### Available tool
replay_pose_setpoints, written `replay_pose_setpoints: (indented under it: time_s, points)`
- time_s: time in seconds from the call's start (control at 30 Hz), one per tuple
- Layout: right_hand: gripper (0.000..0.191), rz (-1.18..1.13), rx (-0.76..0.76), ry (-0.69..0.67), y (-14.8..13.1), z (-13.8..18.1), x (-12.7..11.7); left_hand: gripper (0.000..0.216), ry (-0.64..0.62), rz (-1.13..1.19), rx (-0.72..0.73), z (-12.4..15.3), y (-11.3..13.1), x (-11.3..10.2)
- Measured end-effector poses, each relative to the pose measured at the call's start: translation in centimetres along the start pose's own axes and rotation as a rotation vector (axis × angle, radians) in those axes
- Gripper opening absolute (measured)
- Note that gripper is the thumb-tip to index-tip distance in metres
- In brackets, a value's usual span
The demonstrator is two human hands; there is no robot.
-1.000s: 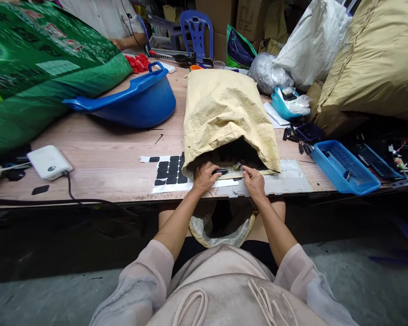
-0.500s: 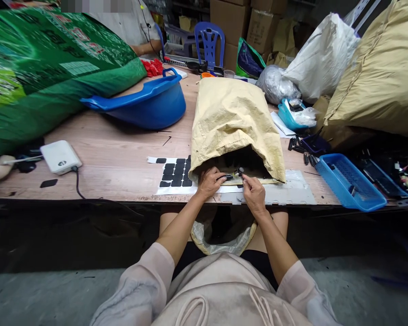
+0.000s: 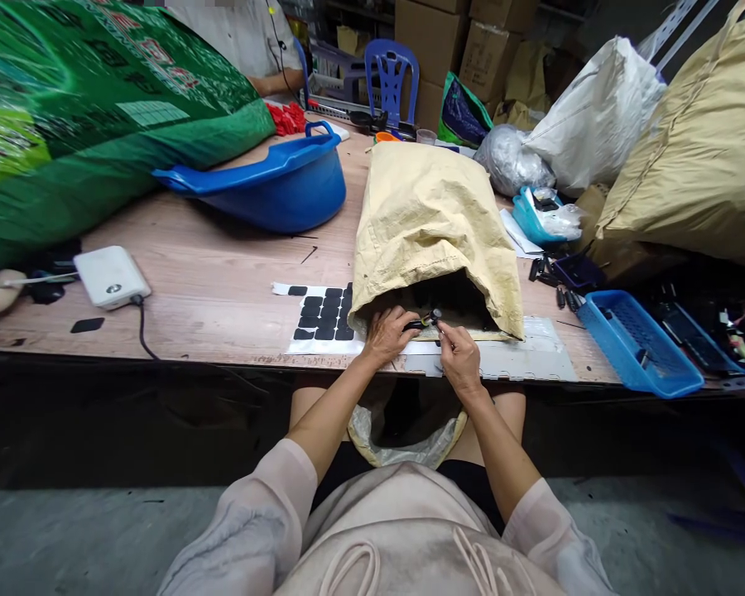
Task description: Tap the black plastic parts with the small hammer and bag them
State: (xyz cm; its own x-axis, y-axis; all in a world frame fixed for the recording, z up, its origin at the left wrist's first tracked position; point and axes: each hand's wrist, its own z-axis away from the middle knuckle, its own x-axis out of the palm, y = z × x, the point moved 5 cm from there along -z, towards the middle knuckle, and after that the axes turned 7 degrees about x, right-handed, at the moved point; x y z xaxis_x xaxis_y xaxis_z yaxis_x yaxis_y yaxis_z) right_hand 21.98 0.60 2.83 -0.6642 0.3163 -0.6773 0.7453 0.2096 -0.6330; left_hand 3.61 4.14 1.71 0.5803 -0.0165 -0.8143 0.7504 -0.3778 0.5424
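Note:
My left hand (image 3: 390, 333) is closed around a small black part (image 3: 417, 324) at the open mouth of a tan woven sack (image 3: 431, 222) lying on the wooden table (image 3: 223, 281). My right hand (image 3: 460, 358) pinches a small metal-tipped piece (image 3: 434, 315) against the end of that black part. Both hands meet just in front of the sack's dark opening. A white sheet of black foam pads (image 3: 324, 314) lies just left of my left hand. An open bag (image 3: 410, 430) rests in my lap below the table edge.
A blue plastic tub (image 3: 273, 178) and a big green sack (image 3: 87, 116) fill the left. A white box with a cable (image 3: 110, 277) sits near the left edge. A blue basket (image 3: 636, 343), tan and white sacks stand right. Another person's arm (image 3: 276, 81) shows at the far side.
My hands have come closer together, the right one bringing its small piece up to the black part in the left. The view has shifted slightly.

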Motion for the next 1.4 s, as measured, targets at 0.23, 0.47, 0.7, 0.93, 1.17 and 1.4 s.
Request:
replay_pose_setpoints:
  time_s: [0.23,0.47,0.7,0.93,1.17,1.4]
  points:
    - [0.033,-0.06,-0.013,0.097,-0.7,-0.6,-1.7,0.022,0.026,0.034,0.004,0.0,-0.2,0.0]
    - [0.036,0.094,-0.135,0.077,-2.2,0.5,-0.4,0.024,0.029,0.01,-0.033,0.0,-0.2,0.1]
    - [0.037,0.101,-0.136,0.128,-2.8,-0.1,-1.0,0.023,0.037,-0.02,-0.032,0.0,0.0,0.1]
    - [0.036,0.218,-0.146,0.031,-2.4,-0.1,-0.1,0.023,0.046,-0.006,-0.043,-0.1,0.0,0.2]
    - [0.035,0.28,-0.079,0.126,1.3,-1.8,-2.2,0.025,0.009,0.022,-0.042,-0.2,-0.3,0.3]
    - [0.028,0.393,-0.185,0.101,4.3,-1.4,-2.2,0.031,0.002,0.083,-0.072,0.0,-0.9,0.3]
